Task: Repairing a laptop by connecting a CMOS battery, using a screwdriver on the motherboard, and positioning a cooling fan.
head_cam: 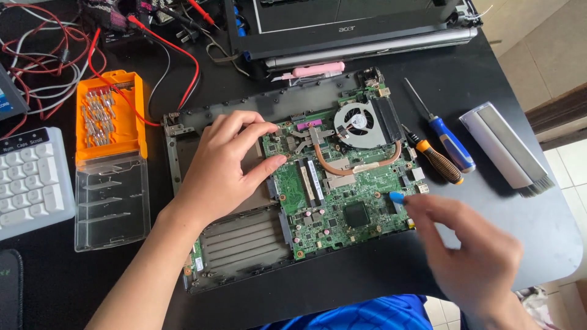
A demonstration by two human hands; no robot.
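Observation:
An opened laptop base lies on the black table with its green motherboard exposed, a round fan and a copper heat pipe at its upper right. My left hand rests on the board's left edge, fingers spread and pressing down. My right hand, blurred, is at the board's right edge and pinches a small blue tool whose tip touches the board.
Two screwdrivers, blue-handled and orange-black, lie right of the base, beside a white brush. An orange bit case with clear lid sits left. A white keyboard, red wires and a laptop lid fill the back.

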